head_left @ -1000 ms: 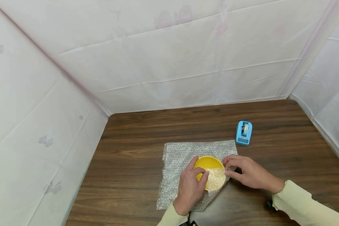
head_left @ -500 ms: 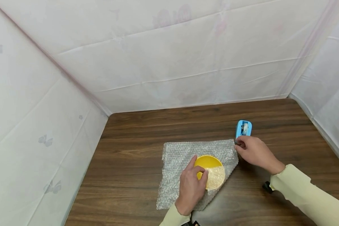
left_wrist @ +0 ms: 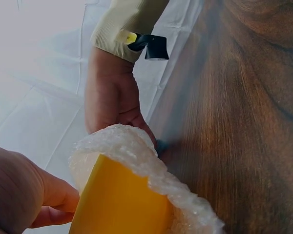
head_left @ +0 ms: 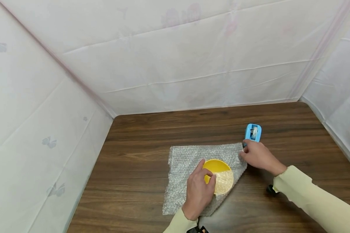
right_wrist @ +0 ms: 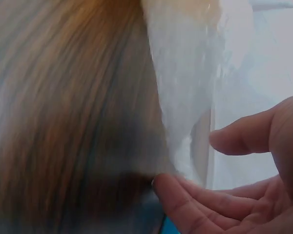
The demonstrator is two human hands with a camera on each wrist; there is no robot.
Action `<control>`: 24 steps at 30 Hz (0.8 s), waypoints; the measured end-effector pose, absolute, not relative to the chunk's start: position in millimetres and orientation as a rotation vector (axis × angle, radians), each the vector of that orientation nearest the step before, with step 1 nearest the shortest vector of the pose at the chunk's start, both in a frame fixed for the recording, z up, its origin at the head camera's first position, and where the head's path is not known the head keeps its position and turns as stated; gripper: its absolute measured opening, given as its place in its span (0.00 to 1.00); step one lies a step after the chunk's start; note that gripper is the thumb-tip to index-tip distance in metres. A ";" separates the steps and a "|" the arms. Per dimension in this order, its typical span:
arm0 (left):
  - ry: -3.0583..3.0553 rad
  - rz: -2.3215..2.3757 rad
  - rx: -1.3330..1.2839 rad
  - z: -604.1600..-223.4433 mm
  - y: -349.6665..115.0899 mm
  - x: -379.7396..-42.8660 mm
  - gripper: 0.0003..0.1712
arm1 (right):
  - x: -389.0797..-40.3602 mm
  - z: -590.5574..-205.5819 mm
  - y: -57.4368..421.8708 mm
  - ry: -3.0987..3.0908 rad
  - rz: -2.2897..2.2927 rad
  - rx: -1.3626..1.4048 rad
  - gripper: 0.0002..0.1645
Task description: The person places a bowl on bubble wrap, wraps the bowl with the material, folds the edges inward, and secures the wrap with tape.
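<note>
A yellow bowl (head_left: 216, 165) sits on a sheet of bubble wrap (head_left: 182, 170), with one flap of the wrap folded over its near right part. At the bowl's left side, my left hand (head_left: 199, 191) pinches the edge of that flap between thumb and finger, while another finger lies along the rim. My right hand (head_left: 259, 156) is at the far right corner of the wrap. In the right wrist view its thumb (right_wrist: 239, 138) stands apart from the fingers (right_wrist: 200, 202), which reach by the wrap's corner. A blue tape dispenser (head_left: 253, 132) stands just beyond, its front partly hidden by this hand.
The dark wooden table (head_left: 134, 181) extends around the wrap. White cloth walls (head_left: 175, 64) with faint prints enclose its back, left and right sides. A small black device (head_left: 270, 190) is at the right sleeve's cuff.
My right hand has moved from the bowl's right rim up to the wrap's far right corner, near the tape dispenser. The left hand has stayed at the bowl and flap.
</note>
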State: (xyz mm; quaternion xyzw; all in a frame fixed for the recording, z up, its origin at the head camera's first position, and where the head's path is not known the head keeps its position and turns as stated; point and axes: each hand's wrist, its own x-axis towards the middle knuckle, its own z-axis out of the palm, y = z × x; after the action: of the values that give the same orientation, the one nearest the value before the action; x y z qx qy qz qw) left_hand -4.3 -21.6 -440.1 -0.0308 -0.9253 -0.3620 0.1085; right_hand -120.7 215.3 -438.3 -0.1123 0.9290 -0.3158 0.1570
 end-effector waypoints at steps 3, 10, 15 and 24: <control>-2.721 -1.077 -0.090 -440.2 -21.7 -5.1 0.06 | -122.4 -438.3 212.8 2.624 -0.982 -0.289 0.36; -2.698 -1.029 -0.147 -441.5 -24.4 -7.6 0.06 | -127.6 -440.5 212.6 2.593 -1.128 -0.251 0.26; -2.683 -0.963 -0.182 -442.9 -25.3 -8.9 0.07 | -128.0 -441.3 214.7 2.580 -1.178 -0.287 0.16; -2.677 -0.949 -0.172 -443.1 -25.6 -12.2 0.07 | -125.7 -428.5 212.9 2.547 -1.292 -0.234 0.13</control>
State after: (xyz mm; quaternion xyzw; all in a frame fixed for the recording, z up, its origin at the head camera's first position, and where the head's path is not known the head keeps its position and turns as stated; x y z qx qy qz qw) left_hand -12.2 -25.6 -443.1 -0.0599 -0.9305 -0.3298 0.1473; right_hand -125.7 212.9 -428.5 -0.0810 0.8804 -0.4467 0.1375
